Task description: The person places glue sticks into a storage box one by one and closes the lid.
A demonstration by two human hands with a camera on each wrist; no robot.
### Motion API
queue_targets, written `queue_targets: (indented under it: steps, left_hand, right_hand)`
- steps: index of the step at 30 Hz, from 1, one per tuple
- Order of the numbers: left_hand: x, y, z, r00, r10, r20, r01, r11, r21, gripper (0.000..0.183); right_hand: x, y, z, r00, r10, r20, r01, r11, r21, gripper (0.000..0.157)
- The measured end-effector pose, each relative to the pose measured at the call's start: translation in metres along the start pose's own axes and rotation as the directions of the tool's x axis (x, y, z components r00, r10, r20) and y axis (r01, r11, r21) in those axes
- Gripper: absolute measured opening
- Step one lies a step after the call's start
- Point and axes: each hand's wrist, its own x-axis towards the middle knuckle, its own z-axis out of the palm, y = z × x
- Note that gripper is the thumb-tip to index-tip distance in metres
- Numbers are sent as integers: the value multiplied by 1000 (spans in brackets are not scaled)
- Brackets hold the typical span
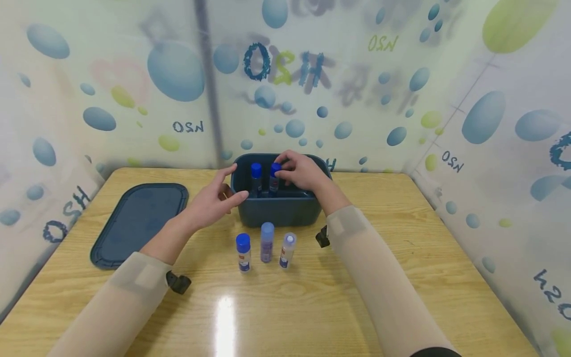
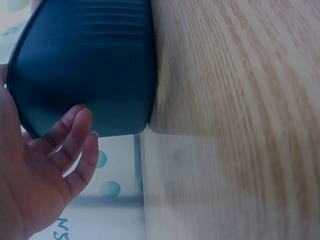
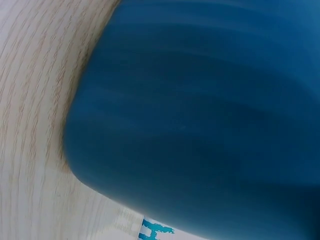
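A dark blue-green plastic box [image 1: 281, 212] stands open at the back of the table. My right hand [image 1: 303, 171] reaches over its rim and pinches a blue-capped glue stick [image 1: 274, 184] by the cap, upright inside the box. Just left of it, another blue-capped glue stick [image 1: 256, 179] stands in the box. My left hand [image 1: 211, 201] rests against the box's left end, thumb near the front rim, other fingers loosely bent in the left wrist view. Only the box wall [image 3: 190, 110] fills most of the right wrist view; the right hand is hidden there.
In front of the box stand a blue-capped glue stick [image 1: 243, 254], a pale purple one [image 1: 266, 244] and a clear-capped one [image 1: 287, 252]. A dark lid [image 1: 140, 218] lies on the wooden table [image 1: 379, 277] at left. A patterned curtain [image 1: 285, 114] hangs close behind the box.
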Motion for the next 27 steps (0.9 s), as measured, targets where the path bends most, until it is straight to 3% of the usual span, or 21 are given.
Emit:
queue_targets:
  steps: [27]
  left_hand:
    - [-2,2,1,1000,-8,8,8,1000,-8,92]
  right_hand:
    - [-1,-3,0,1000,24,12,-24,1000,9,41]
